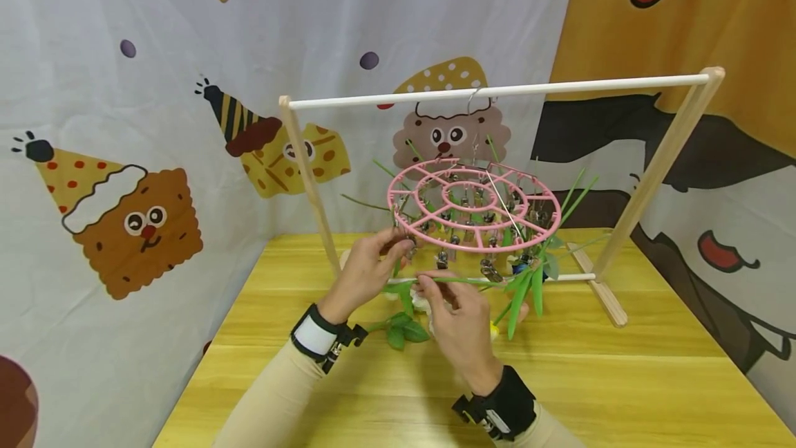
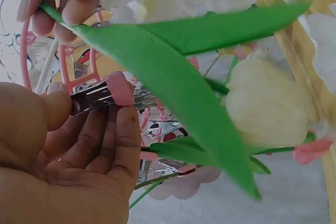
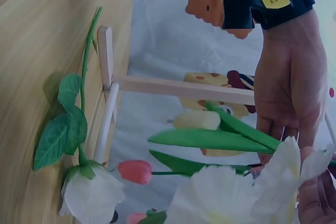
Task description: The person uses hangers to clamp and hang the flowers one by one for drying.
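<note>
A pink round clip hanger [image 1: 475, 204] hangs from a white bar, with several metal clips and artificial flowers below its rings. At its near left edge, my left hand [image 1: 367, 269] pinches a pink-tipped metal clip [image 2: 100, 95] between thumb and fingers. My right hand [image 1: 459, 320] pinches a green leafy stem [image 1: 457, 280] just below the hanger. Long leaves [image 2: 173, 87] of this stem cross in front of the clip in the left wrist view. A cream tulip [image 2: 268, 98] and large white petals [image 3: 220, 198] are close by; which flower head belongs to the held stem I cannot tell.
A wooden stand with a white top bar [image 1: 398, 95] spans the table [image 1: 298, 393]. A white rose [image 3: 92, 195] with leaves [image 1: 404, 330] lies on the tabletop. Other stems stick out around the hanger, and a printed curtain [image 1: 155, 88] hangs behind.
</note>
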A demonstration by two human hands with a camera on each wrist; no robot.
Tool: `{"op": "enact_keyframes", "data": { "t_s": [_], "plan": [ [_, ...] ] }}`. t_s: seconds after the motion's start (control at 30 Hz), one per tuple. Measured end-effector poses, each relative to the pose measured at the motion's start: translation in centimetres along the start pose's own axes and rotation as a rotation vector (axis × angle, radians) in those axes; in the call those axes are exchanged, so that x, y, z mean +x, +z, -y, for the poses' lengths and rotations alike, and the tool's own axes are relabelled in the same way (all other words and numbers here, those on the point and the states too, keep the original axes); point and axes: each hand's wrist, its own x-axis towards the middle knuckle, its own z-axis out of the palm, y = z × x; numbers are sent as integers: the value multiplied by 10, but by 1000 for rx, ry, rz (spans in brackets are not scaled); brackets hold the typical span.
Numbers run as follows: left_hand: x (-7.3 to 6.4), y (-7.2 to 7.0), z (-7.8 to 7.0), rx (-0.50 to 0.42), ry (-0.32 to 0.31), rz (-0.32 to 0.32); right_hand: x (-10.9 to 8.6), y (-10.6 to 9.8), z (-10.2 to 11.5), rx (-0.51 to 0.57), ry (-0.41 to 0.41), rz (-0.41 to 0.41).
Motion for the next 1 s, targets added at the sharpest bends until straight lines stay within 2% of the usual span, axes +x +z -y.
{"op": "enact_keyframes", "data": {
  "t_s": [0.17,0.43,0.67,0.87,1.0],
  "plan": [
    [2,1,0,-42,-9,-4,2,-5,-2,33,-14,-33],
    [1,4,1,-102,-14,-4,5,-12,-1,41,68,-50],
    [0,9,-5,-87,-5,-70,6,-16,-2,52,77,-73],
    [0,12,-6,-174,-25,-122,11,-17,-4,51,65,-112],
    [0,14,-5,-178,-27,-145,12,-17,-4,49,78,-117]
  ]
}}
